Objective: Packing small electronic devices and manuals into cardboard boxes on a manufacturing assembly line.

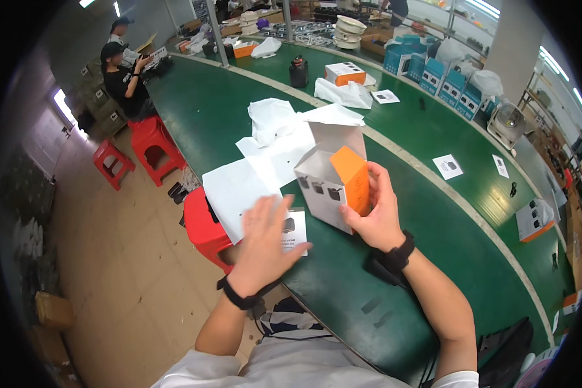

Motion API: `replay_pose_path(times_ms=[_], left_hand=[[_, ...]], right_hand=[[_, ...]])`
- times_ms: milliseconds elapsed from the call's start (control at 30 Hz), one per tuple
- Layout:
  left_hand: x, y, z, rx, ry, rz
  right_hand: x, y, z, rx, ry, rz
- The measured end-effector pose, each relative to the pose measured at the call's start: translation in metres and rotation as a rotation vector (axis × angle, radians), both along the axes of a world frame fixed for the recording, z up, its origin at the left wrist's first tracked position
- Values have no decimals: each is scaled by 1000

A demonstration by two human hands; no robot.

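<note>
Head view: left hand [263, 242] overlaps table edge [305, 302]; tabletop [433, 220] spreads beyond box [326, 199].

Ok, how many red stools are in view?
3: the nearest red stool beside the green table, partly behind white packaging; the second stool below the black-shirted person; the third stool left of that one. More may be hidden.

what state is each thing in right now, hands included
left hand: open, fingers spread, holding nothing
right hand: closed on the near box
near box: open at the top, flaps up
far orange-and-white box: looks closed
white sheet by the left hand: spread out
white wrapping: crumpled
left red stool: upright
</note>
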State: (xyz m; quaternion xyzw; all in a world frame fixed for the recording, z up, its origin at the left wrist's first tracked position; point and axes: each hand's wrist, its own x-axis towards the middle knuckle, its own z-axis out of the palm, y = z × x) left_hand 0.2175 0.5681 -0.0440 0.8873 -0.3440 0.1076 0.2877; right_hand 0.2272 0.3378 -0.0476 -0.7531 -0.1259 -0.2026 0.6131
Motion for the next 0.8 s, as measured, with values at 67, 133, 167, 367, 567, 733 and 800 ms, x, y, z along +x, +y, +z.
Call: replay_pose_path(times_ms=[67,133,167,367,567,733,800], left_hand=[[1,20,-13,199,44,387],[16,45,-23,271,102,384],[20,54,-32,350,176,389],[71,47,-38,453,235,247],[120,50,-33,549,269,271],[117,67,-35,274,132,208],[91,53,-22,275,-124,306]], right_hand=[[11,-15,-17,-8,-40,-61],[21,-31,-16,-316,-103,-177],[26,-37,-24,-361,-9,-101],[28,-51,-39,-420,176,-41],[24,-51,-40,-365,135,-38],[23,-60,-35,-404,192,-23],[25,-71,-38,-404,190,-54]])
